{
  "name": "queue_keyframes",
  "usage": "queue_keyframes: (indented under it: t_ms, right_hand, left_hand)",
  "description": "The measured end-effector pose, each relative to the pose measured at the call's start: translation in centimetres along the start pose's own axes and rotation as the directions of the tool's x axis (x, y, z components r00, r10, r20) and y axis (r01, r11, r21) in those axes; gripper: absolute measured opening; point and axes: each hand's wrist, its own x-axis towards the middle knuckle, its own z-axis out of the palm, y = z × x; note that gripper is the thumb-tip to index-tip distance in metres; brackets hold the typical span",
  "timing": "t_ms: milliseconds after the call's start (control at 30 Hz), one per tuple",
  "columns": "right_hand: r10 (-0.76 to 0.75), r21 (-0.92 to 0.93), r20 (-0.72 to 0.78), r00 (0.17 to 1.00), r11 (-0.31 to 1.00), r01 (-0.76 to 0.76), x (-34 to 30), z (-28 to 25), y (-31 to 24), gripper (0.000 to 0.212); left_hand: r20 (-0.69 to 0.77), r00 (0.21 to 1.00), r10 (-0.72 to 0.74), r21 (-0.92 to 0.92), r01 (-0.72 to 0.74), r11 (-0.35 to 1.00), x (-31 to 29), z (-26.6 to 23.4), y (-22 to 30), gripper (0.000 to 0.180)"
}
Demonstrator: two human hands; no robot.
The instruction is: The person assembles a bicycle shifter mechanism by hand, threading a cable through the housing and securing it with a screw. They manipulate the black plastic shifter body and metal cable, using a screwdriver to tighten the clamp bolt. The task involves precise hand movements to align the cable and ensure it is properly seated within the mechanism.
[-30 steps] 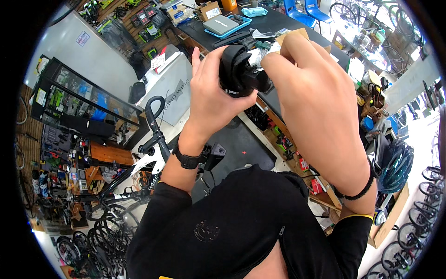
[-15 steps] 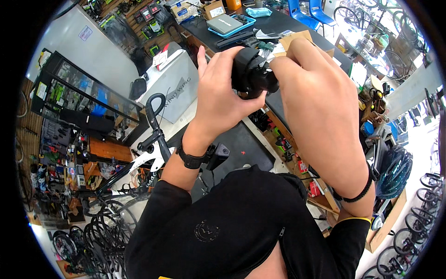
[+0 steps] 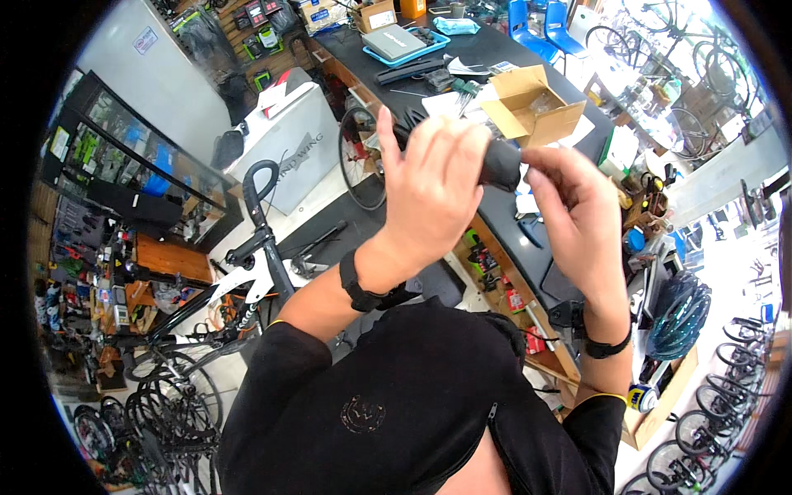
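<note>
Fingers of the left hand (image 3: 433, 194) were clamped round a black part (image 3: 501, 165) in front of the dark bench (image 3: 489, 48); a steady hold there seemed wise. The right hand (image 3: 582, 206) was curled at the part's exposed right end — whether pinching it, I couldn't tell. Left fingers hid the rest, its shape unclear.

Below an open cardboard box (image 3: 566, 122), a person's left hand (image 3: 433, 188) grips a black object (image 3: 501, 165), the right hand (image 3: 580, 210) at its end, while a blue tray (image 3: 410, 63) sits upper left of the box, blue chairs (image 3: 538, 47) above and a helmet (image 3: 681, 316) lower right.
</note>
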Motion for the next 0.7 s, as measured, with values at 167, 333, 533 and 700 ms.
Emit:
queue_keyframes:
  t_ms: [167,333,533,700]
  right_hand:
    - [0.175,0.274,0.19,0.966,0.936,-0.223,-2.0,-0.9,1.1,0.037]
    - [0.27,0.211,0.159,0.95,0.93,-0.3,-3.5,-0.8,2.2,0.042]
    - [0.141,0.522,0.07,0.988,0.838,-0.156,-3.8,-1.2,4.2,0.029]
    - [0.039,0.563,0.144,0.989,0.819,-0.114,-3.9,-1.4,6.3,0.031]
  left_hand:
    - [-0.053,0.998,0.043,0.114,-0.036,0.993,-1.1,1.8,1.6,0.043]
    - [-0.184,0.981,0.062,0.025,-0.059,0.998,-1.2,3.4,2.5,0.027]
    - [-0.192,0.977,-0.097,-0.119,0.075,0.99,-0.5,1.5,2.0,0.101]
    - [-0.011,1.0,-0.015,-0.518,0.007,0.856,-1.6,1.8,-0.6,0.11]
